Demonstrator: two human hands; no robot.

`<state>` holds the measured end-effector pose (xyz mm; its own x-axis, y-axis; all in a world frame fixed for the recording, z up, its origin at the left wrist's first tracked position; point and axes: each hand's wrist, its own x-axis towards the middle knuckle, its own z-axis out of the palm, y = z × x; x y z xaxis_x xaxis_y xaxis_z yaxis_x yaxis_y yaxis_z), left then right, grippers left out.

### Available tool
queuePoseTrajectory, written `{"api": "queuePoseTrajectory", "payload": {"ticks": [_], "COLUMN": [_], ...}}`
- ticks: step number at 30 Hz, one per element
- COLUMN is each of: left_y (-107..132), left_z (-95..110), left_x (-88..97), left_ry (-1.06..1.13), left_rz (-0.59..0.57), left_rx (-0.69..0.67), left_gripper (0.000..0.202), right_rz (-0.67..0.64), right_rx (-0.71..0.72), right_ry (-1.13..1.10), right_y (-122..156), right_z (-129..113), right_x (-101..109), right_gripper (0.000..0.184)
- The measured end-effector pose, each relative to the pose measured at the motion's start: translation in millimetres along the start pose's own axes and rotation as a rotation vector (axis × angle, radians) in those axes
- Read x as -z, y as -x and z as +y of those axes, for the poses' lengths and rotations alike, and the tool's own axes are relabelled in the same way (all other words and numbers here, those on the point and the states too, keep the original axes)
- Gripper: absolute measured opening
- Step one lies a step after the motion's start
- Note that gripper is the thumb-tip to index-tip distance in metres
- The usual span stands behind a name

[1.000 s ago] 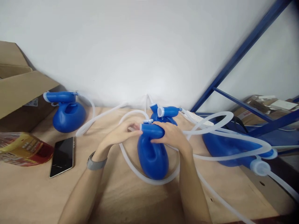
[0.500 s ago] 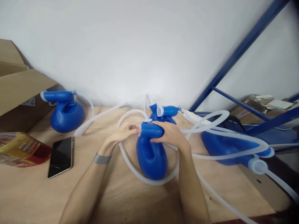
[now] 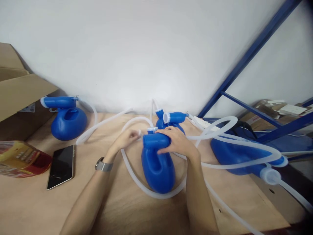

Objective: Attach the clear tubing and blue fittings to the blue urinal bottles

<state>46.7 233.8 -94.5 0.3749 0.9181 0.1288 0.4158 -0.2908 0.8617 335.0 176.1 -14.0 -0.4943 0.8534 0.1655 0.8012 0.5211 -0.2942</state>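
A blue plastic urinal bottle (image 3: 158, 173) stands on the table in front of me, its wide neck facing left with the end uncovered. My right hand (image 3: 179, 142) is wrapped over the right end of that neck, thumb below and fingers on top. Just left of the neck, my left hand (image 3: 127, 139) pinches a small white cap (image 3: 139, 133), held a little apart from the opening. The fingertips partly hide the cap. Around the bottle loops a translucent hose (image 3: 132, 176), leading up to a white-capped spout behind the neck.
Behind stands another blue bottle (image 3: 174, 117); one more is at the left (image 3: 69, 124), and blue bottles with hoses lie at the right (image 3: 230, 153). A phone (image 3: 61, 168), a drink bottle (image 3: 24, 160) and a cardboard box (image 3: 26, 88) are left. A blue metal frame (image 3: 244, 62) rises right.
My left hand has drawn the white cap leftward off the neck, leaving its end uncovered. My right hand stays on the bottle, and the view has shifted slightly.
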Motion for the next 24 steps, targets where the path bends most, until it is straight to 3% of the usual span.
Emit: {"api": "queuePoseTrajectory", "payload": {"ticks": [6,11,14,16,20,24], "left_y": [-2.7,1.9,11.2,17.4,21.6,19.1], "left_z": [-14.8,12.2,38.1,50.2,53.8,49.3], "left_x": [-24.7,-17.8,-15.7,-18.6,-34.5,-49.1], "left_ry": [-0.222,-0.279,-0.399,-0.489,-0.499,-0.497], "left_rz": [0.09,0.056,0.094,0.042,-0.131,-0.098], "left_rx": [-0.05,-0.192,-0.397,-0.52,-0.573,-0.606], "left_gripper": [0.014,0.022,0.037,0.051,0.056,0.049], "right_rz": [0.116,0.304,0.329,0.316,0.274,0.245], "right_rx": [0.056,0.013,0.027,0.046,0.162,0.269], "right_ry": [0.185,0.179,0.113,0.064,-0.04,-0.034], "right_y": [16.5,38.9,51.1,56.8,61.8,62.3], "right_z": [-32.5,-50.9,-46.0,-38.8,-24.4,-20.4], "right_x": [-17.7,-51.2,-56.4,-53.6,-45.3,-42.0], "right_gripper": [0.068,0.064,0.066,0.068,0.064,0.067]}}
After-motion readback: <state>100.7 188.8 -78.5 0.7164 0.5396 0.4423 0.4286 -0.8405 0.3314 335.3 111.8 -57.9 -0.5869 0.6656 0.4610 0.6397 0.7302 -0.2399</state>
